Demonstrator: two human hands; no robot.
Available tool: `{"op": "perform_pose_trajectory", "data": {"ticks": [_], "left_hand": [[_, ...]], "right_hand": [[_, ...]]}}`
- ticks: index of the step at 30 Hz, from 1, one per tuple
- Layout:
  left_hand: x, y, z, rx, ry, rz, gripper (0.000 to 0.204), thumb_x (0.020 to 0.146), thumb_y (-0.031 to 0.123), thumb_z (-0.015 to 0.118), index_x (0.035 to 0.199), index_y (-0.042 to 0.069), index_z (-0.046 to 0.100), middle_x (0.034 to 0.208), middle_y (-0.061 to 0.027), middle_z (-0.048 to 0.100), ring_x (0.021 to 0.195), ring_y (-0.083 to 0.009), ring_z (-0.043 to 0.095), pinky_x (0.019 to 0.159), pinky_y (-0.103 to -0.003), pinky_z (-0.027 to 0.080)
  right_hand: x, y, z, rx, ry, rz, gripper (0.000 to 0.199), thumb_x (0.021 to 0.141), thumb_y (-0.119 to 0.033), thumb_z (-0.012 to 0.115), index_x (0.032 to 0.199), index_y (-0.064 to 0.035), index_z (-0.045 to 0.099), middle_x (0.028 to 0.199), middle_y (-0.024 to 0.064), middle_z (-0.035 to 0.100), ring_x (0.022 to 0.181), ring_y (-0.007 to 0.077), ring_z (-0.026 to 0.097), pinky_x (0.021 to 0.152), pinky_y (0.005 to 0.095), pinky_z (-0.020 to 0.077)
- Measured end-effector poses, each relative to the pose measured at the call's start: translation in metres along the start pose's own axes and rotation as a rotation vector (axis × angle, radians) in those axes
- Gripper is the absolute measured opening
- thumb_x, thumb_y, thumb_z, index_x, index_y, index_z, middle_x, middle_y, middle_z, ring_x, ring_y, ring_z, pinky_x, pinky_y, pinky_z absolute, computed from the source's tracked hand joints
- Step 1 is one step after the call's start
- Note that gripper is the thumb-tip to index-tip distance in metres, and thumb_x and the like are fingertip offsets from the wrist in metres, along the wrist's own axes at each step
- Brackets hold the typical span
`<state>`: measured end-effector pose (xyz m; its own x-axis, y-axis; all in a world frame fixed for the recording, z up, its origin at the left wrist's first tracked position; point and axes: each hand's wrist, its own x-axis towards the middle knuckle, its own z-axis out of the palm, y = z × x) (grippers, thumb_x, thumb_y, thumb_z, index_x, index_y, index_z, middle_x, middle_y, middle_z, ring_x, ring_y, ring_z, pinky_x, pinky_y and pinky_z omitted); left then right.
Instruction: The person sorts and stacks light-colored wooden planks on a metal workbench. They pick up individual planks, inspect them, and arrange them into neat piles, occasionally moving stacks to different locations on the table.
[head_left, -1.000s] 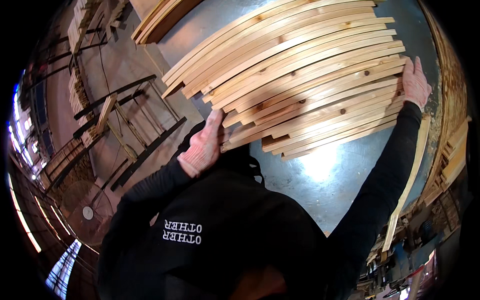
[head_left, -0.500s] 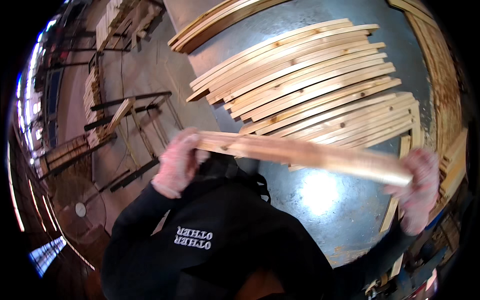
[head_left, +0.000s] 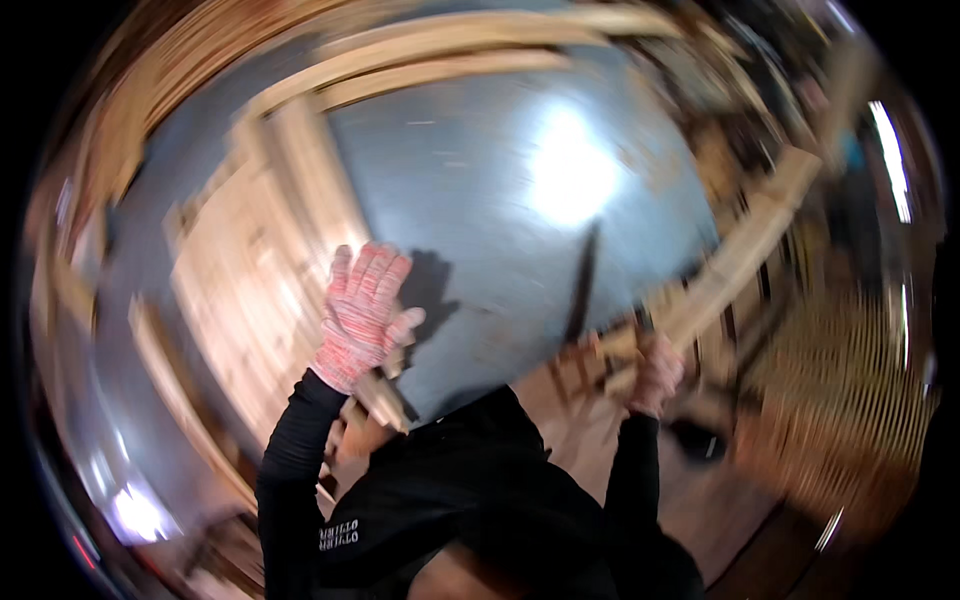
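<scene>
My left hand [head_left: 360, 318], in a knitted pink-and-white glove, is spread with fingers stretched out. It is at the near end of the laid-out wooden boards [head_left: 245, 290], against the edge of a grey tabletop; whether it touches them I cannot tell. My right hand [head_left: 656, 376], gloved too, is closed round the lower end of a wooden board [head_left: 742, 250]. That board slants up and away to the right, past the table's edge. Motion blurs much of the view.
The grey metal table [head_left: 450, 190] carries a bright glare spot. Long boards [head_left: 440, 55] lie along its far side, and a single board [head_left: 185, 400] lies at the left. Slatted, brownish material [head_left: 840, 400] stands to the right.
My view and body have turned to the right. My left hand has let go of the board, which both hands held across my front; only my right hand has it now.
</scene>
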<state>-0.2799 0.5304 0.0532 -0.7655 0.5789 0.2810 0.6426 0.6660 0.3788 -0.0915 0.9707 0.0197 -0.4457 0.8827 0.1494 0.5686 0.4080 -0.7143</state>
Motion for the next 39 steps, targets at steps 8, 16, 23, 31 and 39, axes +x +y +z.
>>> {"op": "perform_pose_trajectory", "data": {"ticks": [8,16,23,31,39], "left_hand": [[0.02,-0.018,0.076,0.176,-0.332,0.208,0.021,0.083,0.026,0.066,0.087,0.005,0.07,0.084,-0.0114,0.069,0.089,-0.0309,0.064,0.114,-0.059,0.031],[0.013,-0.025,0.079,0.363,-0.41,0.193,0.016,0.076,0.017,0.066,0.088,0.007,0.068,0.087,-0.0102,0.068,0.096,-0.0298,0.064,0.116,-0.057,0.031],[0.013,-0.021,0.082,0.389,-0.533,0.137,0.025,0.076,0.016,0.066,0.099,0.005,0.065,0.097,-0.0125,0.067,0.104,-0.0346,0.061,0.115,-0.061,0.029],[0.034,0.001,0.09,0.422,-0.483,0.114,0.025,0.076,0.018,0.066,0.096,0.003,0.068,0.098,-0.0116,0.069,0.107,-0.0341,0.06,0.114,-0.061,0.031],[0.025,-0.006,0.098,0.315,-0.252,0.159,0.026,0.078,0.017,0.065,0.101,0.005,0.067,0.099,-0.0114,0.068,0.101,-0.0325,0.064,0.108,-0.058,0.038]], "right_hand": [[-0.032,0.281,-0.008,-0.097,0.147,0.699,0.045,0.094,-0.042,0.059,0.106,-0.0001,0.07,0.092,0.0233,0.071,0.086,0.0401,0.068,0.075,0.0439,0.0522],[0.135,0.286,0.123,-0.119,0.057,0.745,0.062,0.098,-0.056,0.044,0.113,-0.001,0.069,0.112,0.0283,0.067,0.108,0.0463,0.063,0.091,0.0512,0.0497],[0.179,0.302,0.181,-0.085,-0.073,0.687,0.065,0.101,-0.06,0.035,0.121,-0.0041,0.061,0.115,0.0267,0.067,0.11,0.0479,0.06,0.092,0.0521,0.0479],[0.206,0.391,0.176,-0.126,-0.197,0.502,0.067,0.102,-0.052,0.038,0.141,0.0009,0.05,0.127,0.0291,0.062,0.124,0.0427,0.055,0.102,0.0497,0.0434],[0.288,0.416,0.156,-0.943,-0.649,0.008,0.054,0.095,-0.027,0.053,0.143,-0.0037,0.048,0.136,0.014,0.057,0.123,0.0292,0.055,0.108,0.0381,0.044]]}}
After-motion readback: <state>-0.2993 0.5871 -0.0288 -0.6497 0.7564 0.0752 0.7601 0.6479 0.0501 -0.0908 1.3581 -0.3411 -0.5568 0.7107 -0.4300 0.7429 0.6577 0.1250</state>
